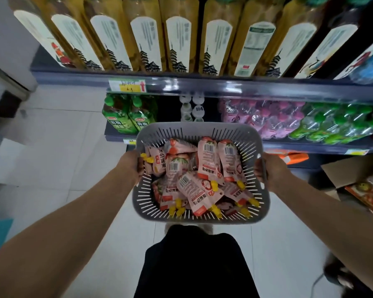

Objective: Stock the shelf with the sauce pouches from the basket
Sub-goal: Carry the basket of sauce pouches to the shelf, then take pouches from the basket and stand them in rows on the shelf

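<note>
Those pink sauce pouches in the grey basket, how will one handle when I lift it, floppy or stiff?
Probably floppy: the sauce pouches lie slumped over each other in the basket. Likely slick, as their surface looks glossy. The yellow cap seems the stiffest spot to pinch.

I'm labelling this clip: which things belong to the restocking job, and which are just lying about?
Job: grey slotted plastic basket, pink sauce pouches with yellow caps, left hand, right hand.
Lying about: tall yellow bottles, green-capped bottles, open cardboard box.
</note>
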The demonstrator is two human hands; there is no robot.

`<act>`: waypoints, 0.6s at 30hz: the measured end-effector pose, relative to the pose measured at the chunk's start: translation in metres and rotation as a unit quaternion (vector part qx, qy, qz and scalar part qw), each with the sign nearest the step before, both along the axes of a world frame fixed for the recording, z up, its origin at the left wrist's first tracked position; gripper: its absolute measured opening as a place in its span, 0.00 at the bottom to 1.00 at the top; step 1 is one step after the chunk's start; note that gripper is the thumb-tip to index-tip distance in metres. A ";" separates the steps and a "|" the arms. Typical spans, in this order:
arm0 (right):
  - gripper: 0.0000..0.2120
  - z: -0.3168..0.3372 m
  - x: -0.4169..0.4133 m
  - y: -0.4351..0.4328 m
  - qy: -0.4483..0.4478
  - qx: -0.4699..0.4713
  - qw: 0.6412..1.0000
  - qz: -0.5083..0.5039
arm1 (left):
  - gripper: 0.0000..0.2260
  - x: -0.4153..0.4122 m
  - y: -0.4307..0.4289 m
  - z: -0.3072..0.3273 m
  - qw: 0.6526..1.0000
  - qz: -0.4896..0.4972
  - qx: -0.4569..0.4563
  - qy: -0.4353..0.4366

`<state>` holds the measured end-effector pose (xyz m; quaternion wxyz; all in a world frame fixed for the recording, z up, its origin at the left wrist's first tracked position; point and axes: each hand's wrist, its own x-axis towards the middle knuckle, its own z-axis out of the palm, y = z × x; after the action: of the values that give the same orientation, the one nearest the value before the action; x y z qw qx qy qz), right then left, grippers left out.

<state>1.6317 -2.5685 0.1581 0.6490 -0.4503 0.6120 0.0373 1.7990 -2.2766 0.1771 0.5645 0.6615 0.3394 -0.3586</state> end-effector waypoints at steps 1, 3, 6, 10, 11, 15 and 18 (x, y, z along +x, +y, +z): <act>0.17 -0.007 0.002 -0.001 0.002 0.003 1.000 -0.003 | 0.18 0.004 -0.002 -0.006 1.000 0.000 0.002 -0.002; 0.17 -0.017 0.005 -0.002 0.011 0.008 1.000 -0.007 | 0.18 0.010 -0.006 -0.015 1.000 -0.016 0.006 0.003; 0.16 -0.035 0.008 -0.008 0.006 0.016 1.000 -0.016 | 0.19 0.018 -0.008 -0.033 1.000 -0.023 0.012 0.013; 0.17 -0.052 0.012 -0.015 0.001 0.023 1.000 -0.009 | 0.18 0.026 -0.015 -0.047 0.999 -0.033 0.022 0.016; 0.17 -0.054 0.014 -0.018 -0.001 0.029 1.000 -0.009 | 0.18 0.028 -0.016 -0.047 0.999 -0.039 0.024 0.019; 0.17 -0.010 0.014 -0.020 0.012 -0.019 0.998 0.056 | 0.18 0.025 -0.014 -0.019 0.999 -0.038 0.027 0.016; 0.14 -0.024 0.012 -0.001 0.179 -0.297 0.894 0.285 | 0.11 0.012 -0.020 -0.039 0.968 -0.161 0.184 -0.049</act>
<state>1.6438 -2.5693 0.1340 0.3261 -0.7628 0.5459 0.1174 1.8106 -2.2966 0.1382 0.3836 0.8169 0.2602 -0.3433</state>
